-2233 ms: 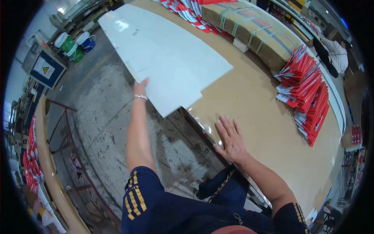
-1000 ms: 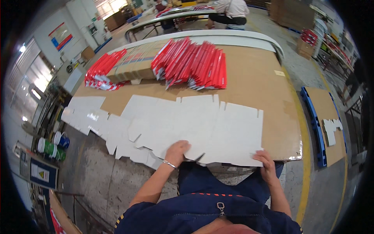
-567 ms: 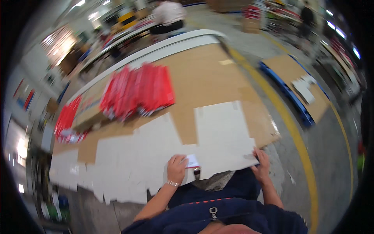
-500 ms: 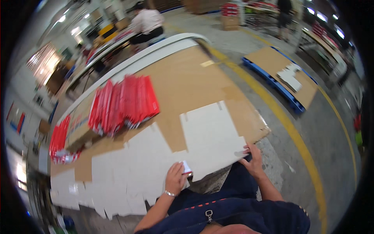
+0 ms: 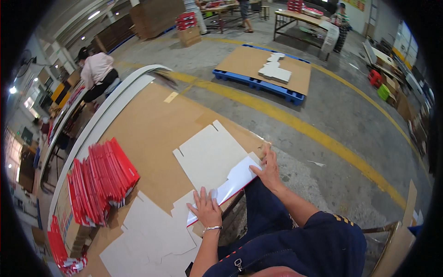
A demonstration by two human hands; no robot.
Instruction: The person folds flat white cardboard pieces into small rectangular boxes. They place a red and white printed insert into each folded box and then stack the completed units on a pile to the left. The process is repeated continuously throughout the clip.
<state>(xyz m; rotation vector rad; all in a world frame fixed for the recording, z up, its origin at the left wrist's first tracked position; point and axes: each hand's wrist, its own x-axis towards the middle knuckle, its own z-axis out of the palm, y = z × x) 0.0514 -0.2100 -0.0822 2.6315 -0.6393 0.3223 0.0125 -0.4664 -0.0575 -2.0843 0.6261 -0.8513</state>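
Observation:
A flat white-grey cardboard blank (image 5: pixel 210 154) with slots cut in its far edge lies in front of me on the brown tabletop. Along its near edge runs a glossy white flap (image 5: pixel 235 181) with a red border, folded over onto the blank. My left hand (image 5: pixel 207 210) lies on the flap's left part, fingers spread. At the right end my right hand (image 5: pixel 270 171) touches the flap with its thumb, fingers apart from it. More white-grey blanks (image 5: pixel 150 233) lie overlapping to the left.
A row of red folded pieces (image 5: pixel 101 177) stands on the table's left, beside a brown carton (image 5: pixel 76 233). Beyond the table, a blue pallet (image 5: pixel 258 83) carries brown board and white cut pieces. A person in a pale top (image 5: pixel 98 69) sits at the far left.
The view has swung to the right. The glossy flap now lies folded along the blank's near edge. My left hand has gone from closed near a small white-and-red edge to spread on the flap.

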